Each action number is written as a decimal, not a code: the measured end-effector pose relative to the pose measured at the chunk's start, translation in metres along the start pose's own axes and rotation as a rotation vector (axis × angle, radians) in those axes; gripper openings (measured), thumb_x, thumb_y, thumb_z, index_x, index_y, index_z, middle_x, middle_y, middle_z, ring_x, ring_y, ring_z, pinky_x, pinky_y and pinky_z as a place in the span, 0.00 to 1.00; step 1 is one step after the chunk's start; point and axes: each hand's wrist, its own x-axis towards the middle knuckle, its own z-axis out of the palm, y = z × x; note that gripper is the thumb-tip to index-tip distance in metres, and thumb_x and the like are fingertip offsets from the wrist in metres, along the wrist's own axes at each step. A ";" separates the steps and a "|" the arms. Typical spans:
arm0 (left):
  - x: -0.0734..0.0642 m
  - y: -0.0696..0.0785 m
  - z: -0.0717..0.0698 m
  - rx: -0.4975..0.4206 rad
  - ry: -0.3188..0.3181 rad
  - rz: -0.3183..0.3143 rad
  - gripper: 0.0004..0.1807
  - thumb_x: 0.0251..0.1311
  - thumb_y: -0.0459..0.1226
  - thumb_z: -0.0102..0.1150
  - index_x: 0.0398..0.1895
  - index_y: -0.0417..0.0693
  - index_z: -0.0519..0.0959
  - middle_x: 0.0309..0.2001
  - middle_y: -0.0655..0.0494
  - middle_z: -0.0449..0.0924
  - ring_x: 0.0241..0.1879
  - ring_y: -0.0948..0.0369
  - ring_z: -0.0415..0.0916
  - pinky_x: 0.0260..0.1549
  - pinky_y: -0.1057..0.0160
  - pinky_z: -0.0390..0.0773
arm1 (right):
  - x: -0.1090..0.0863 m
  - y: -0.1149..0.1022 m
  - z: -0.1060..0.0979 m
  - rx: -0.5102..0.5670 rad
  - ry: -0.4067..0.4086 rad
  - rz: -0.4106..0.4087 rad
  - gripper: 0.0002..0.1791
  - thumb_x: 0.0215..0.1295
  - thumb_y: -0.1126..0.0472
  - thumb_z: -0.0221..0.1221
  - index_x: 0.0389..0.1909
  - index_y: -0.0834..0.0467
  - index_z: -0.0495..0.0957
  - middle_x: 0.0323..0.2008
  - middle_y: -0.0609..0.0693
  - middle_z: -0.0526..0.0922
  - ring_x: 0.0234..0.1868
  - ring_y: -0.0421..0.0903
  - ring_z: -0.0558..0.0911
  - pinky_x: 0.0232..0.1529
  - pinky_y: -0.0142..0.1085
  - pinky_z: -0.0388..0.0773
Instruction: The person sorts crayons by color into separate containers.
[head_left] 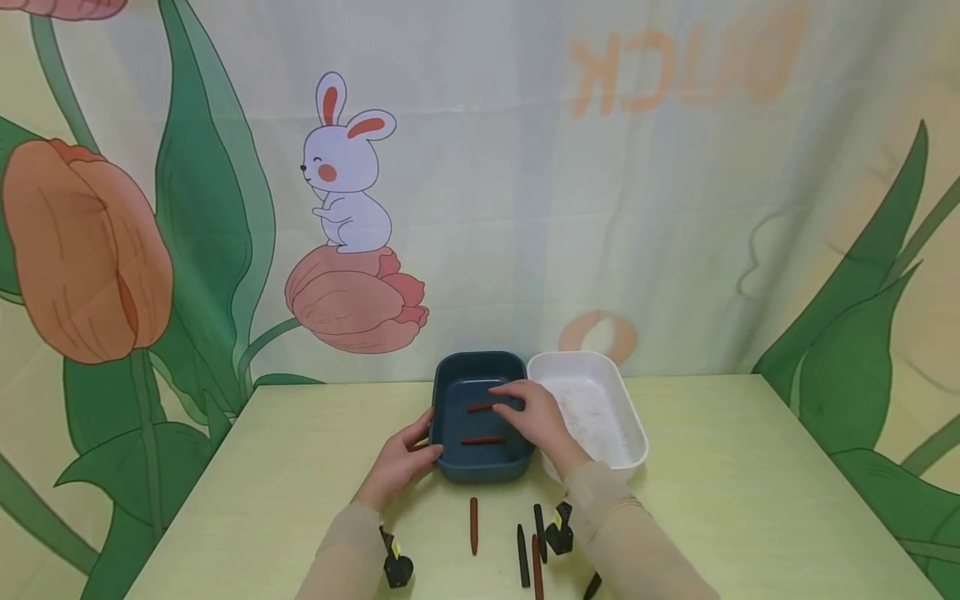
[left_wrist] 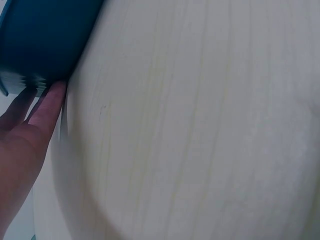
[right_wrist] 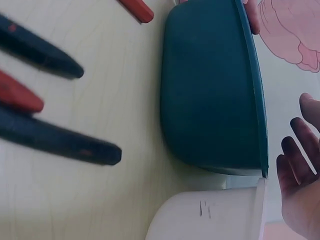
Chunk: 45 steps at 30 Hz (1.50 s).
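Note:
My left hand (head_left: 403,462) holds the near left corner of a dark blue plastic tray (head_left: 483,473), with straight fingers (left_wrist: 50,107) against its outer side in the left wrist view. Two red crayons lie inside, a far crayon (head_left: 480,407) and a nearer crayon (head_left: 482,439). Over the tray's right side hovers my right hand (head_left: 536,417), thumb and forefinger spread near the far crayon. In the right wrist view its fingers (right_wrist: 302,145) are apart with dark-smudged tips, and nothing shows between them.
A white tray (head_left: 633,417) with brownish marks stands against the blue one on the right. On the table in front lie a red crayon (head_left: 474,527), a black crayon (head_left: 522,556) and several others, partly near my right sleeve. A printed curtain (head_left: 487,208) hangs behind the table.

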 end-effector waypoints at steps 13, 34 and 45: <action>0.000 -0.001 0.001 -0.016 0.002 0.010 0.37 0.65 0.26 0.56 0.77 0.50 0.59 0.74 0.40 0.56 0.68 0.43 0.63 0.56 0.54 0.75 | -0.025 -0.004 -0.026 0.079 -0.102 -0.125 0.18 0.64 0.62 0.66 0.54 0.59 0.83 0.51 0.53 0.84 0.55 0.54 0.79 0.54 0.52 0.76; 0.000 0.000 0.001 -0.002 0.012 0.003 0.37 0.65 0.27 0.57 0.77 0.52 0.59 0.74 0.41 0.56 0.68 0.43 0.63 0.56 0.52 0.75 | -0.080 0.000 -0.041 0.145 -0.264 -0.333 0.20 0.58 0.64 0.70 0.53 0.54 0.84 0.51 0.47 0.84 0.53 0.47 0.78 0.56 0.42 0.73; 0.000 0.000 0.001 -0.030 0.000 0.008 0.37 0.66 0.27 0.57 0.77 0.51 0.59 0.75 0.40 0.56 0.68 0.43 0.62 0.56 0.54 0.75 | -0.102 0.007 -0.043 0.164 -0.347 -0.501 0.21 0.54 0.65 0.72 0.50 0.53 0.85 0.50 0.46 0.83 0.52 0.44 0.78 0.54 0.39 0.74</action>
